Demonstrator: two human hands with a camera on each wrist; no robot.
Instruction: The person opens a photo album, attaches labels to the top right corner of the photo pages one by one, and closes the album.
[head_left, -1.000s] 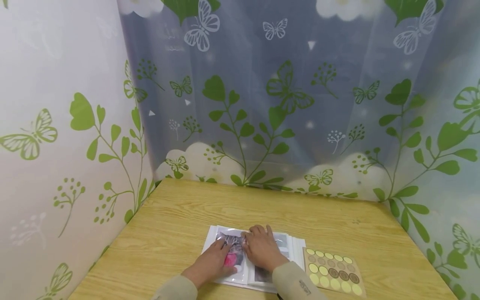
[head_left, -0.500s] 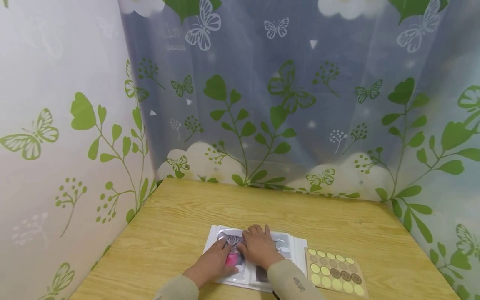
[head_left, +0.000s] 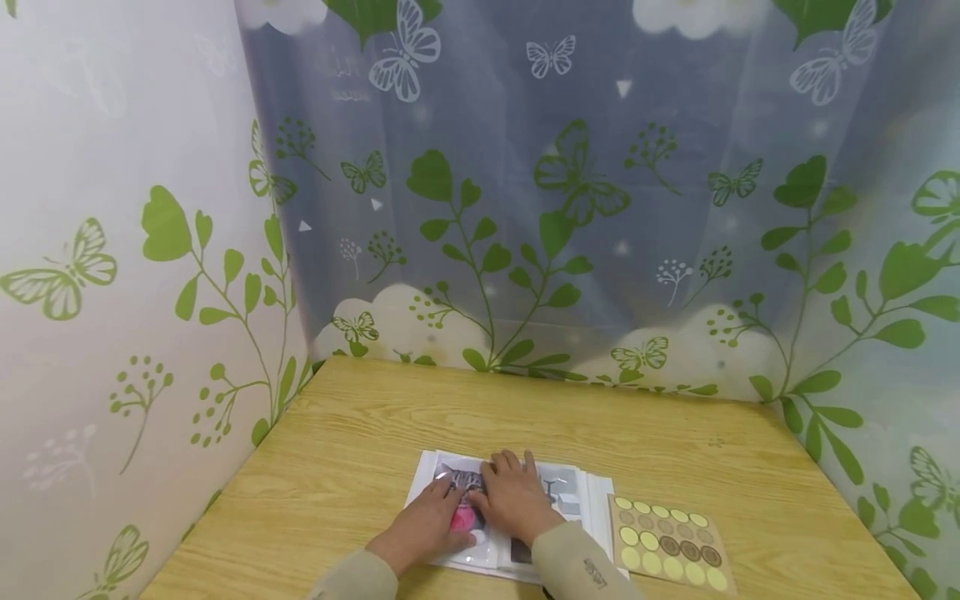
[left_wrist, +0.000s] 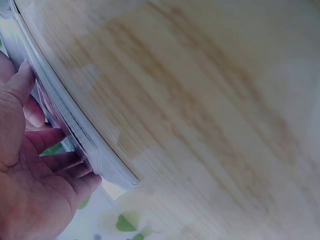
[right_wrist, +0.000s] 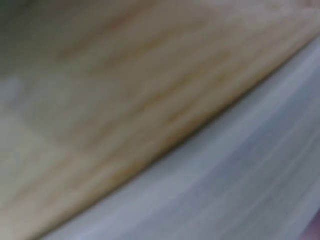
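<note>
An open photo album with clear sleeves lies near the table's front. Its left page carries a picture of a cat with a pink patch. My left hand rests on that page, covering part of the picture. Beside it, my right hand lies flat over the middle of the album, fingers pointing away, and hides part of both pages. In the left wrist view, the fingers of the left hand touch the album's layered page edges. Only blurred album edges show in the right wrist view, with a sliver of skin at the corner.
A brown sheet of round stickers, mostly yellow with several dark brown ones, lies just right of the album. The wood-grain table meets printed curtains at the back and sides.
The right hand has slid slightly left over the album, uncovering a bit more of the right page. The left hand stays in place on the cat picture.
</note>
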